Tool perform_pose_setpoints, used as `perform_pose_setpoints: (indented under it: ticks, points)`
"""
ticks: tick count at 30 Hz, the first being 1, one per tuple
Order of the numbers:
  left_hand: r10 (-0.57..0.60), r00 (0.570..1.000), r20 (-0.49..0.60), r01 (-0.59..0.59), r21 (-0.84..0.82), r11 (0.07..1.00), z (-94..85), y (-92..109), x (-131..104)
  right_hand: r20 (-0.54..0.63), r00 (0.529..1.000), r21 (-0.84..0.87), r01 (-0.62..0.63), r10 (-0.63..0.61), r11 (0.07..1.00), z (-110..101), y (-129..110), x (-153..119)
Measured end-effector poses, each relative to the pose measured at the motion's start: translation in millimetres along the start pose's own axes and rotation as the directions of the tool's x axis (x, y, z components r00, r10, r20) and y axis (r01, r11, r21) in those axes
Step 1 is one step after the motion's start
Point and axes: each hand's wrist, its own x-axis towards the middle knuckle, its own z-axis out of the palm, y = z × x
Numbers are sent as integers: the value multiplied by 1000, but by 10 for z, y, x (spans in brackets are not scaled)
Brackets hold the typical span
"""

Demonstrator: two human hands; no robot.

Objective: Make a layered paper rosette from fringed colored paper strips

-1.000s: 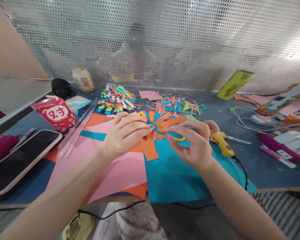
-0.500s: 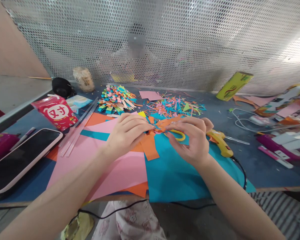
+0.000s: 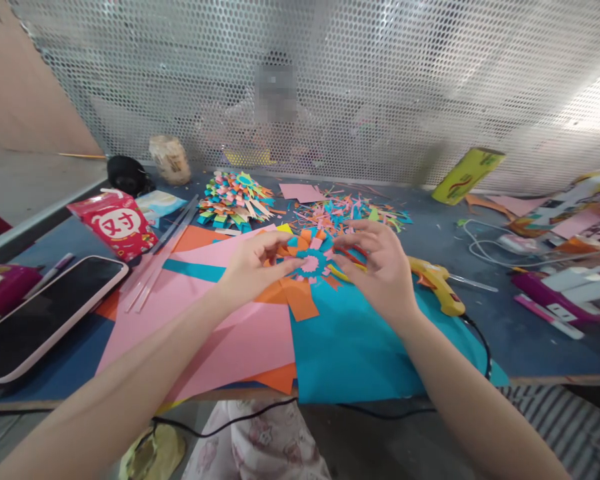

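A paper flower [image 3: 311, 263] with a pink centre, a blue ring and orange outer strips is between my hands. My left hand [image 3: 257, 263] has its thumb and fingers closed on the flower's left edge. Curved around the right side, my right hand [image 3: 377, 267] has its fingers apart, close to the flower's edge; whether the fingertips touch it is unclear. Yellow-handled scissors [image 3: 347, 272] lie partly behind the right fingers. Pink paper [image 3: 235, 340], blue paper [image 3: 360, 353] and a cut orange piece [image 3: 301, 303] lie beneath and in front.
Behind sit a layered paper flower pile [image 3: 235, 199] and coloured scraps [image 3: 347, 210]. A yellow glue gun [image 3: 443, 287] is at right, its cord trailing down. Clear glue sticks [image 3: 153, 273], a phone [image 3: 50, 313] and a red packet [image 3: 115, 223] are at left.
The paper flower now faces up with its pink centre showing; before, it looked edge-on. My right hand's fingers have risen and spread, and my left thumb has shifted along the edge.
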Motion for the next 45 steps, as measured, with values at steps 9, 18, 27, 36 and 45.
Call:
perform_pose_setpoints:
  ticks: [9, 18, 27, 36, 45]
  points:
    - [-187, 982, 21, 187, -220, 957, 17, 74, 53, 173, 950, 325, -303, 259, 896, 17, 26, 16]
    - [-238, 968, -77, 215, -233, 948, 2, 54, 72, 534, 698, 348, -696, 477, 628, 74, -7, -16]
    - [-358, 912, -199, 215, -513, 831, 29, 102, 110, 514, 645, 332, -757, 565, 562, 100, 13, -6]
    - [-439, 886, -150, 265, -613, 744, -2, 110, 114, 205, 833, 142, -544, 513, 827, -93, 207, 150]
    - [-418, 908, -22, 380, -375, 846, 5, 135, 66, 196, 840, 260, -542, 506, 799, -133, 183, 156]
